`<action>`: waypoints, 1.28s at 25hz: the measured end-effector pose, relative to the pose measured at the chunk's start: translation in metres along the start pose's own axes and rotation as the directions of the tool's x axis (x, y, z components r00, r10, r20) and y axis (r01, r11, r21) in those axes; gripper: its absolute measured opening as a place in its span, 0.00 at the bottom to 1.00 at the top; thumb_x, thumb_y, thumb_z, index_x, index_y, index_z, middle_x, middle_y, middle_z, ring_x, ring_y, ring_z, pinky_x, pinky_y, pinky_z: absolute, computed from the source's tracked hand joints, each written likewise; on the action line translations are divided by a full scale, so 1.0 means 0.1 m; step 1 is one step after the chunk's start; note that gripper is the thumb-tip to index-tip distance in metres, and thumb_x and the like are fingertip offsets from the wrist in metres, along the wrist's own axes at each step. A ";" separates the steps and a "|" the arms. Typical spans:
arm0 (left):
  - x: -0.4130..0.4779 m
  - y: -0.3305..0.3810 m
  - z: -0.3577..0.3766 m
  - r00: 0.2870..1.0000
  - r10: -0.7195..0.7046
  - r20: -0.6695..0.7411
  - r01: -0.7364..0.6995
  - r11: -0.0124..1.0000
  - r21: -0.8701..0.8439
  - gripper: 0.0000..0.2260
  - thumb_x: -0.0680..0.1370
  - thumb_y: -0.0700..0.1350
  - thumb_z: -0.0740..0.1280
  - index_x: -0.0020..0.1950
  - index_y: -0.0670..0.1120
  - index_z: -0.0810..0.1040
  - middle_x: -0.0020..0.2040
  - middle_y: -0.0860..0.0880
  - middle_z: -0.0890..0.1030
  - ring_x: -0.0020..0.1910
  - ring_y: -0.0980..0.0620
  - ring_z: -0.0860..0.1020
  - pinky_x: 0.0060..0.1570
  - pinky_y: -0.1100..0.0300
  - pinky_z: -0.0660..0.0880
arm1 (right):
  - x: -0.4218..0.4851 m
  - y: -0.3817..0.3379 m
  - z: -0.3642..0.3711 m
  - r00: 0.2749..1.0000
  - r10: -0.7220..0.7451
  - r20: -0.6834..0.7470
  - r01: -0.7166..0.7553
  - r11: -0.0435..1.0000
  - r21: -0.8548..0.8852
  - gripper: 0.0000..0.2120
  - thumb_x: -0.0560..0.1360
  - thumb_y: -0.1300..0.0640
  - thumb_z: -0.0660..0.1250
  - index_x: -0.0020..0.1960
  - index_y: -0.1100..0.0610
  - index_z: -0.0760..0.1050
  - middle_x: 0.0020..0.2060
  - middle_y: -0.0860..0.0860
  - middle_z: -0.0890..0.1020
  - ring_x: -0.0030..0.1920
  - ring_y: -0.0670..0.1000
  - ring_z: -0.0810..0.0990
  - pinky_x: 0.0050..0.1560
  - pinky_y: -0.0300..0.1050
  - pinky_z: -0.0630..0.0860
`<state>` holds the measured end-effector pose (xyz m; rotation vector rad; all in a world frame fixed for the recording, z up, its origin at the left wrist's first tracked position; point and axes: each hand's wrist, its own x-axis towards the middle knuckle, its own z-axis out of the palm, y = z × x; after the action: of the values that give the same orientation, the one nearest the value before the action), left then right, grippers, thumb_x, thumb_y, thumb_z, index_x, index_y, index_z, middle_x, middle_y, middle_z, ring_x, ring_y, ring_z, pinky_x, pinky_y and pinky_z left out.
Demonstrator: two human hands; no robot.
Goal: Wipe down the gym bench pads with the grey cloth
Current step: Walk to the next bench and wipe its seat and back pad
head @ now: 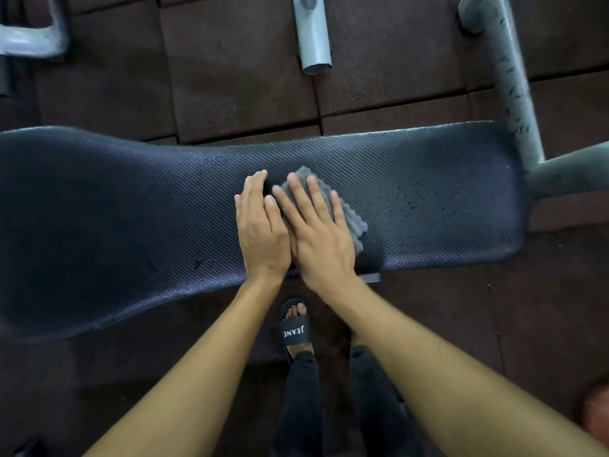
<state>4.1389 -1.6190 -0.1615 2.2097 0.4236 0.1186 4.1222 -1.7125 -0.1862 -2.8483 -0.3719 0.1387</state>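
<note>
Right hand (pixel 321 239) flat on grey cloth (pixel 354 222), mid pad (pixel 131 209); left hand (pixel 260 232) flat beside it. Specks (pixel 425 196) on right end, so prob. more to wipe.

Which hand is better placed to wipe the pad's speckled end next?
Right: the right hand presses flat on the grey cloth, nearest the specks; the left hand rests on the bare bench pad beside it.

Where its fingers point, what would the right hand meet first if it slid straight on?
Likely only bare bench pad beyond the grey cloth under the right hand, then the pad's far edge.
</note>
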 end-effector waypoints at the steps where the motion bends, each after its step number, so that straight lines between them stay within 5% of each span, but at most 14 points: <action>1: 0.01 0.05 0.05 1.000 -0.010 -0.026 0.011 0.999 0.049 0.19 0.81 0.40 0.54 0.72 0.41 0.70 0.71 0.44 0.72 0.74 0.47 0.65 0.75 0.42 0.56 | 0.16 0.14 -0.03 1.000 -0.002 -0.019 0.001 1.000 -0.010 0.25 0.84 0.48 0.50 0.80 0.48 0.55 0.80 0.49 0.56 0.80 0.52 0.53 0.78 0.56 0.52; 4: -0.02 0.23 0.30 0.999 0.030 -0.017 -0.024 0.958 0.285 0.21 0.80 0.41 0.53 0.74 0.42 0.68 0.75 0.46 0.67 0.77 0.47 0.60 0.78 0.45 0.46 | 0.51 0.65 -0.16 0.998 0.039 -0.043 -0.040 0.999 -0.019 0.23 0.84 0.48 0.49 0.79 0.48 0.58 0.79 0.49 0.60 0.79 0.51 0.56 0.77 0.58 0.53; 8: -0.18 0.39 0.75 0.954 0.190 0.232 -0.284 0.822 0.493 0.24 0.83 0.48 0.50 0.79 0.44 0.57 0.80 0.47 0.56 0.80 0.48 0.51 0.77 0.43 0.46 | 0.55 1.48 -0.43 0.965 0.261 -0.004 -0.261 0.965 0.005 0.24 0.85 0.47 0.46 0.80 0.46 0.53 0.80 0.48 0.55 0.80 0.51 0.50 0.78 0.57 0.46; 12: -0.22 0.30 0.88 0.956 0.181 0.230 -0.286 0.746 0.601 0.25 0.84 0.51 0.48 0.80 0.45 0.53 0.81 0.48 0.52 0.80 0.48 0.48 0.77 0.43 0.47 | -0.04 2.13 -0.64 0.893 0.450 -0.032 -0.449 0.893 0.028 0.24 0.85 0.46 0.46 0.80 0.44 0.52 0.80 0.45 0.53 0.80 0.49 0.49 0.79 0.55 0.47; 16: -0.22 0.32 0.87 0.958 0.180 0.223 -0.282 0.731 0.622 0.25 0.84 0.50 0.48 0.80 0.44 0.53 0.81 0.47 0.53 0.80 0.47 0.49 0.78 0.44 0.47 | -0.68 2.04 -0.60 0.785 0.616 -0.066 -0.609 0.787 0.100 0.24 0.84 0.46 0.47 0.80 0.46 0.53 0.80 0.47 0.54 0.80 0.50 0.50 0.78 0.55 0.50; 19: -0.23 0.34 0.86 0.961 0.171 0.218 -0.272 0.733 0.624 0.25 0.84 0.50 0.48 0.80 0.44 0.53 0.81 0.47 0.53 0.80 0.47 0.49 0.78 0.44 0.47 | -0.99 1.59 -0.45 0.823 0.562 -0.081 -0.559 0.827 0.064 0.25 0.84 0.48 0.49 0.80 0.48 0.55 0.80 0.50 0.55 0.80 0.53 0.51 0.77 0.57 0.52; 25: -0.22 0.33 0.86 0.958 0.165 0.235 -0.279 0.732 0.622 0.25 0.84 0.50 0.48 0.80 0.45 0.53 0.81 0.48 0.53 0.80 0.48 0.49 0.78 0.44 0.47 | -0.34 1.43 -0.36 0.979 0.196 -0.053 -0.198 0.980 -0.028 0.23 0.85 0.48 0.50 0.80 0.46 0.55 0.80 0.48 0.56 0.80 0.52 0.52 0.78 0.55 0.54; 28: -0.22 0.32 0.86 0.959 0.167 0.231 -0.277 0.731 0.624 0.25 0.84 0.50 0.47 0.80 0.45 0.53 0.81 0.48 0.53 0.80 0.48 0.48 0.78 0.44 0.46 | 0.18 1.88 -0.48 0.970 0.236 -0.063 -0.237 0.971 -0.014 0.23 0.84 0.47 0.49 0.79 0.45 0.57 0.79 0.48 0.58 0.79 0.53 0.54 0.77 0.57 0.53; 32: -0.20 0.33 0.84 0.959 0.169 0.226 -0.274 0.747 0.606 0.24 0.84 0.50 0.49 0.80 0.45 0.54 0.81 0.48 0.53 0.80 0.49 0.48 0.78 0.45 0.45 | 0.23 2.39 -0.66 0.867 0.493 -0.063 -0.489 0.869 0.073 0.24 0.84 0.45 0.47 0.79 0.44 0.54 0.80 0.47 0.56 0.80 0.54 0.53 0.76 0.58 0.54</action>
<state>4.1477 -1.7080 -0.1870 2.9164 0.1022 -0.0915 4.2102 -1.9458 -0.1892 -2.8166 0.3810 0.1269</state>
